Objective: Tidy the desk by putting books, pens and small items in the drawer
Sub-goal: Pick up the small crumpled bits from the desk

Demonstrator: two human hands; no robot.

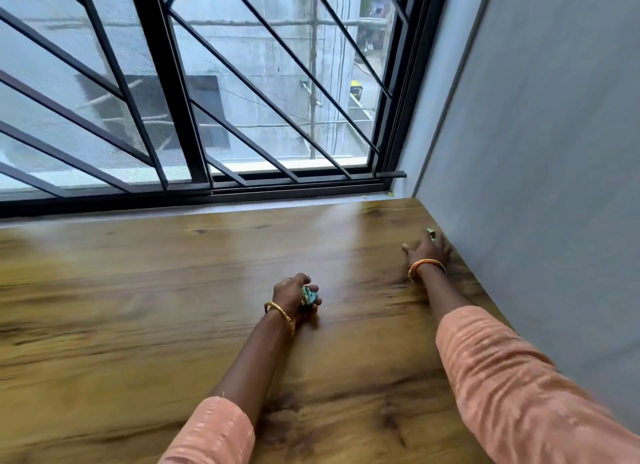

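Right hand (427, 252) stretched far across the wooden counter (138, 307) toward the corner by the grey wall (536, 152), fingers reaching out and loose, nothing gripped yet. Just past the fingertips, a small green scrap (431, 233), lying on the counter tight against the foot of the wall, touching or all but touching the fingertips; too blurred to call which. Left hand (295, 295) parked mid-counter, clenched around a crumpled green-blue wad (309, 294), knuckles resting on the wood. Orange bangle (426, 268) on the right wrist, gold bangle (280, 313) on the left, peach sleeves (519, 394) pushed up both forearms. Barred window (207, 100) across the back. No drawer anywhere in view, so the drop-off probably waits somewhere below or behind. Step in hand, by the look of it: picking that last little scrap out of the corner. Best done by sliding the fingertips flat along the wood, hooking the scrap away from the wall first, then pinching with thumb and forefinger once clear. Pressing straight down risks wedging it into the seam where counter meets wall. Light thing, likely to skid or flick off, so slow and gentle. Worth keeping the left fist closed meanwhile, or the wad spills. Then both handfuls to the drawer together.
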